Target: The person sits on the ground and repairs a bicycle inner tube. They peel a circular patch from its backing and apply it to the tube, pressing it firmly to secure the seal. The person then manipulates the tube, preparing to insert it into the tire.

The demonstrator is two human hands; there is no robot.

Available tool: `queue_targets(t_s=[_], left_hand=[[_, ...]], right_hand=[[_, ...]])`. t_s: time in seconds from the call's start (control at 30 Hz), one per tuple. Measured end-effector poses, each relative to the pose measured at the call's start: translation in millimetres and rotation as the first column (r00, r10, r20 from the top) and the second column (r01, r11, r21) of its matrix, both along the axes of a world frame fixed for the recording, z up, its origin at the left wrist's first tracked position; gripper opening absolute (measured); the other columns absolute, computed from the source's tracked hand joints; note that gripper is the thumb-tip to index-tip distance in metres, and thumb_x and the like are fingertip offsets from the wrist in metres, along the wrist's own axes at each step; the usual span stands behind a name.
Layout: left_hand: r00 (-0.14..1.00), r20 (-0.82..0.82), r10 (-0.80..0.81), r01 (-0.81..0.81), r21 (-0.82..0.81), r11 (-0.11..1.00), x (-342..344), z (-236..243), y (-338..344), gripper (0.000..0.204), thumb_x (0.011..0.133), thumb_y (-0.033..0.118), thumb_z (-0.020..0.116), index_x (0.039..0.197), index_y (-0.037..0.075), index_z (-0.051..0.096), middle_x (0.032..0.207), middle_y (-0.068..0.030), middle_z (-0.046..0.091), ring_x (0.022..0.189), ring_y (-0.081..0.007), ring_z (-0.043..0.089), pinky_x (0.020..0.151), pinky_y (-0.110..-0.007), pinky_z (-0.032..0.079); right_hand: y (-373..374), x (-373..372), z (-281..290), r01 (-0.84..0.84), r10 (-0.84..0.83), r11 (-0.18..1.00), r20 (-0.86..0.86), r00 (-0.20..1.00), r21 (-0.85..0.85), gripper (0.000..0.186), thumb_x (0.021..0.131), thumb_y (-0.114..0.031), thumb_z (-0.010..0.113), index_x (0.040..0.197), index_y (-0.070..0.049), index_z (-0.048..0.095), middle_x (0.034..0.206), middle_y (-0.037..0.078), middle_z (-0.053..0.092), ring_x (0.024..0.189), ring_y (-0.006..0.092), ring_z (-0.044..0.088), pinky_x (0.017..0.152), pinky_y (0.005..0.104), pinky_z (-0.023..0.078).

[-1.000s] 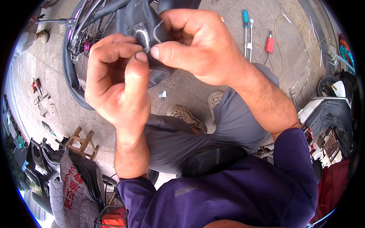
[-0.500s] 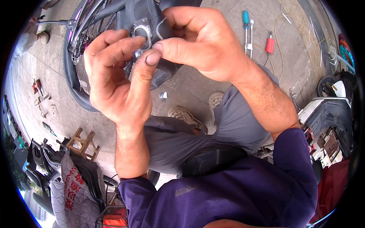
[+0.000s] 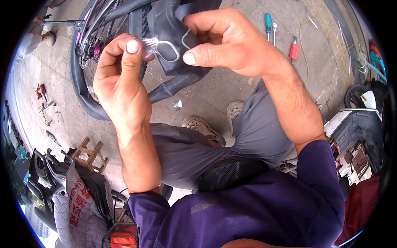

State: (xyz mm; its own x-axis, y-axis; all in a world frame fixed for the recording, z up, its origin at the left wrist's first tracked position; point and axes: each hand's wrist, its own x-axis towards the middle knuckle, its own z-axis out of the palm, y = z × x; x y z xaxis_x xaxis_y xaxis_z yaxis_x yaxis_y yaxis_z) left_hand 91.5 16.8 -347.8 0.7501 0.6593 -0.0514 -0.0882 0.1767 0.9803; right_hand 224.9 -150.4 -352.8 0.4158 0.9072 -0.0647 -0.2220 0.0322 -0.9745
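Note:
A black inner tube (image 3: 173, 29) hangs in front of a bicycle wheel, with a dark oval patch (image 3: 168, 51) edged in pale grey on it. My left hand (image 3: 124, 82) is closed, thumb and fingers pinching a clear film (image 3: 149, 45) that is lifted at the left side of the patch. My right hand (image 3: 231, 47) is closed on the tube just right of the patch, its thumb on the rubber below a wavy pale line. The fingertips of my right hand are partly hidden behind the tube.
A bicycle tyre (image 3: 76, 84), teal screwdriver (image 3: 268, 24), silver tool (image 3: 274, 29), red-handled tool (image 3: 294, 50), hose and foil scrap (image 3: 178, 103) lie around. A wooden stool (image 3: 89, 153) and quilted cover (image 3: 76, 200) are at lower left, scooter parts (image 3: 359, 132) at right.
My left hand has moved left, drawing the clear film away from the patch. More of the patch and tube now shows. My right hand has shifted slightly up and right.

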Motion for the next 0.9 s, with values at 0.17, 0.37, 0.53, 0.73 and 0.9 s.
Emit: queue_targets(t_s=[0.17,0.37,0.53,0.73,0.9], left_hand=[[0.993,0.028,-0.114,0.115,-0.006,0.993,-14,15,26,0.013,0.096,0.011,0.069,0.098,-0.002,0.065,0.099,-0.0095,0.067,0.078,-0.0120,0.063,0.070,-0.028,0.054],[0.407,-0.810,-0.423,0.914,0.354,0.200,-46,4,-50,0.065,0.076,0.022,0.085,0.133,0.004,0.060,0.121,-0.0205,0.066,0.103,-0.0383,0.067,0.087,-0.046,0.054],[0.705,-0.663,-0.252,0.662,0.488,0.569,-29,23,-31,0.018,0.085,0.013,0.078,0.094,0.002,0.067,0.075,-0.0106,0.067,0.064,-0.0260,0.066,0.060,-0.037,0.049],[0.957,-0.140,-0.253,0.288,0.536,0.793,-17,13,-16,0.016,0.085,-0.008,0.069,0.099,-0.001,0.065,0.099,-0.0087,0.065,0.081,-0.0134,0.063,0.070,-0.026,0.053],[0.993,-0.022,-0.112,0.106,0.553,0.827,-12,8,-25,0.023,0.085,-0.007,0.074,0.106,-0.004,0.067,0.106,-0.0102,0.067,0.086,-0.0127,0.064,0.074,-0.025,0.054]], right_hand=[[-15,32,-20,-0.082,0.095,0.989,-0.097,0.991,0.125,0.025,0.092,-0.012,0.071,0.112,0.003,0.066,0.095,0.002,0.068,0.085,0.0068,0.061,0.072,0.0231,0.049],[-2,24,-13,-0.004,0.028,0.996,-0.251,0.968,0.094,0.033,0.094,-0.011,0.068,0.124,0.002,0.060,0.107,0.003,0.067,0.093,0.0078,0.061,0.080,0.0233,0.050],[-3,18,-21,0.041,-0.015,0.991,-0.200,0.980,0.126,0.026,0.095,-0.012,0.069,0.116,0.003,0.065,0.100,0.002,0.068,0.089,0.0071,0.061,0.077,0.0241,0.050],[-6,5,-3,0.122,-0.121,0.992,0.044,0.992,-0.022,0.023,0.092,-0.018,0.073,0.106,0.001,0.071,0.088,0.000,0.070,0.079,0.0052,0.060,0.067,0.0243,0.049],[-6,-3,-4,0.149,-0.148,0.989,0.059,0.987,-0.005,0.025,0.091,-0.018,0.072,0.104,0.003,0.072,0.087,0.003,0.072,0.081,0.0070,0.063,0.070,0.0270,0.051]])
